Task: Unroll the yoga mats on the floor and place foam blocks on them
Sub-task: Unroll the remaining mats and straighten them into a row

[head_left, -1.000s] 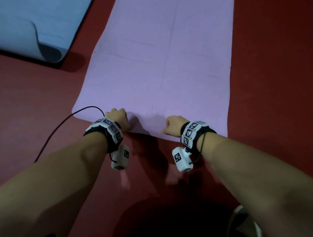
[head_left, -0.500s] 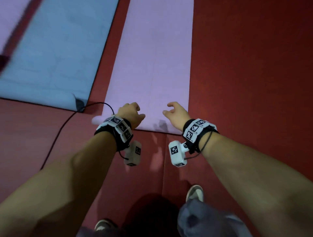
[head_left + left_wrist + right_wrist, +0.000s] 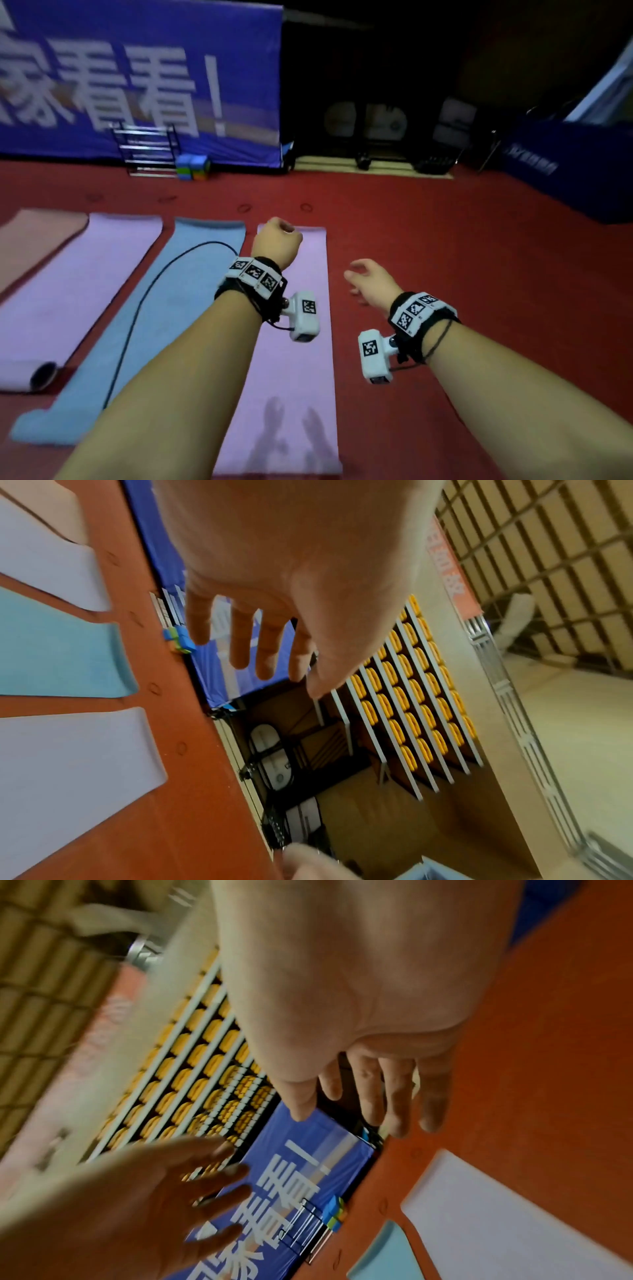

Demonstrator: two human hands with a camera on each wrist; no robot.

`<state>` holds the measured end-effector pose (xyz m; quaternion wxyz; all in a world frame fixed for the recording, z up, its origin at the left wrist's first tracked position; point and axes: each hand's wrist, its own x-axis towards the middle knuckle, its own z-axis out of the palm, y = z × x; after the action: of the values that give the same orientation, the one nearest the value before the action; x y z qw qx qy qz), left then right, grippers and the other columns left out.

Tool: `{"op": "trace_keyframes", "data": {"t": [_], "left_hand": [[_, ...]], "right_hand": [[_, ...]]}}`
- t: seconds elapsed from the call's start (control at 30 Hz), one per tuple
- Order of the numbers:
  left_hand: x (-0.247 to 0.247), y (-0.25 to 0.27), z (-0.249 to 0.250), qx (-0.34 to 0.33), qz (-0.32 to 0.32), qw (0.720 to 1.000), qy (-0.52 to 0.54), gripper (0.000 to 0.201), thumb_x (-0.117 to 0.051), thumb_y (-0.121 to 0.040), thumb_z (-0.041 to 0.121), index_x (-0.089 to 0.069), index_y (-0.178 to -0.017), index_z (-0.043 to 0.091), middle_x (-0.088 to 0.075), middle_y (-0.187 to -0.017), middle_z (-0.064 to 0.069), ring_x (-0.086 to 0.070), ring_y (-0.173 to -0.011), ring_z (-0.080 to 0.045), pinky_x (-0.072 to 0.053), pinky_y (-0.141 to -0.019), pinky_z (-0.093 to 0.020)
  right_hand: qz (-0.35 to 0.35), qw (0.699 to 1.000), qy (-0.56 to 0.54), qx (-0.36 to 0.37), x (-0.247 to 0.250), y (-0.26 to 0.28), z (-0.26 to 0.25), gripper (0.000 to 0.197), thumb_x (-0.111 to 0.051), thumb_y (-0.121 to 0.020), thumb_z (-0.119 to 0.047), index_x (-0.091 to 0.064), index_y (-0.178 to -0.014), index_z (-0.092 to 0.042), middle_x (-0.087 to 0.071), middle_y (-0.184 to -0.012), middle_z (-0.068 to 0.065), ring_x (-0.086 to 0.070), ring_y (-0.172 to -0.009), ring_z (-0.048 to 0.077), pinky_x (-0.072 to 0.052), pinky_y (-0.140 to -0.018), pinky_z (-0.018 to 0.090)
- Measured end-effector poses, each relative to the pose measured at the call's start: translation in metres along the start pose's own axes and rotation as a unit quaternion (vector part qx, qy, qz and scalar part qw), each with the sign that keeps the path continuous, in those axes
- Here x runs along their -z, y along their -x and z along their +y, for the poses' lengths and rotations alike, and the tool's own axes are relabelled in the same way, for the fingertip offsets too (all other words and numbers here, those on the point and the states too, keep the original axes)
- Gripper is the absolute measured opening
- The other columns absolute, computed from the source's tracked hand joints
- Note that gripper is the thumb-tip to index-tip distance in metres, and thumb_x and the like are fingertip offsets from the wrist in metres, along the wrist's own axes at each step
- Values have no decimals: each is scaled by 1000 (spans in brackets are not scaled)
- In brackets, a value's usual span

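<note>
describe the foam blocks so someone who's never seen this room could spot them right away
Look to the big blue banner at the far edge of the red floor. At its foot stands a metal rack, and the foam blocks are stacked beside it, the only small blue, green and orange cubes there.

Four yoga mats (image 3: pixel 294 359) lie unrolled side by side on the red floor (image 3: pixel 445 240), with stacked foam blocks (image 3: pixel 192 167) at eleven o'clock by the banner.

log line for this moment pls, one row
mats: four unrolled on floor, pink mat nearest | foam blocks: stacked by rack | left hand: empty | right hand: empty
</note>
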<state>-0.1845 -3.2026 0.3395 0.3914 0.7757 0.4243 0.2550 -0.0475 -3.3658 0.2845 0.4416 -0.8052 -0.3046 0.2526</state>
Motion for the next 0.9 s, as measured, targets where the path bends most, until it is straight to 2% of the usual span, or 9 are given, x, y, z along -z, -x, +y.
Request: {"op": "trace_keyframes", "data": {"t": [0.07, 0.13, 0.2, 0.3, 0.4, 0.5, 0.6, 0.77, 0.9], "left_hand": [[-35, -9, 50, -35, -27, 999, 19, 23, -67, -86, 25, -64, -106, 13, -67, -105, -6, -60, -94, -23, -42, -77, -28], [-79, -20, 90, -54, -53, 997, 6, 26, -69, -86, 25, -64, -108, 12, -68, -107, -7, -62, -101, -26, -49, -88, -34], [-118, -33, 123, -60, -67, 996, -20, 29, -68, -86, 26, -64, -111, 13, -68, -109, -6, -63, -102, -26, -49, -93, -36], [-170, -58, 158, -56, -74, 994, -52, 30, -69, -85, 28, -64, -111, 16, -69, -110, -6, -63, -101, -25, -49, -93, -34], [-212, -85, 182, -50, -76, 993, -76, 32, -71, -84, 30, -64, -113, 18, -67, -115, -4, -62, -108, -26, -48, -96, -35], [-245, -122, 195, -44, -79, 991, -99, 33, -70, -85, 29, -64, -115, 17, -67, -117, -4, -62, -109, -25, -47, -96, -34], [-270, -168, 195, -34, -81, 990, -110, 34, -70, -85, 27, -63, -116, 16, -66, -119, -6, -61, -109, -27, -48, -97, -35], [-312, -273, 176, -10, -84, 989, -123, 35, -70, -85, 26, -63, -118, 14, -65, -121, -8, -62, -109, -28, -49, -97, -38], [-343, -373, 172, -13, -82, 991, -105, 34, -70, -86, 24, -63, -117, 12, -65, -119, -8, -62, -107, -28, -49, -93, -34]], "right_hand": [[5, 999, 17, 42, 49, -15, -8, 36, -62, -92, -34, -54, -125, -23, -62, -99, 1, -67, -95, 26, -50, -76, 38], [17, 998, 32, 56, 105, -35, -1, 36, -63, -91, -38, -54, -124, -26, -62, -107, 3, -66, -98, 26, -52, -78, 39], [33, 997, 45, 58, 161, -57, 10, 37, -63, -90, -39, -54, -124, -25, -62, -111, 5, -66, -100, 25, -52, -81, 38], [51, 995, 67, 50, 232, -93, 29, 36, -62, -90, -41, -54, -122, -26, -62, -110, 2, -66, -97, 23, -54, -85, 41], [55, 995, 80, 38, 280, -132, 49, 36, -62, -89, -42, -54, -121, -27, -61, -107, 0, -66, -96, 24, -54, -86, 43], [48, 995, 80, 32, 306, -181, 62, 39, -62, -89, -43, -54, -122, -26, -61, -110, 2, -65, -99, 25, -52, -86, 42], [42, 995, 78, 35, 311, -234, 71, 41, -62, -87, -44, -54, -123, -25, -62, -109, 3, -65, -99, 26, -52, -85, 42], [7, 996, 88, 32, 303, -342, 75, 44, -62, -88, -44, -53, -127, -24, -61, -113, 3, -64, -103, 26, -53, -88, 43], [9, 995, 93, 24, 304, -448, 64, 45, -61, -90, -43, -51, -128, -24, -62, -117, 4, -65, -103, 27, -55, -88, 45]]}}
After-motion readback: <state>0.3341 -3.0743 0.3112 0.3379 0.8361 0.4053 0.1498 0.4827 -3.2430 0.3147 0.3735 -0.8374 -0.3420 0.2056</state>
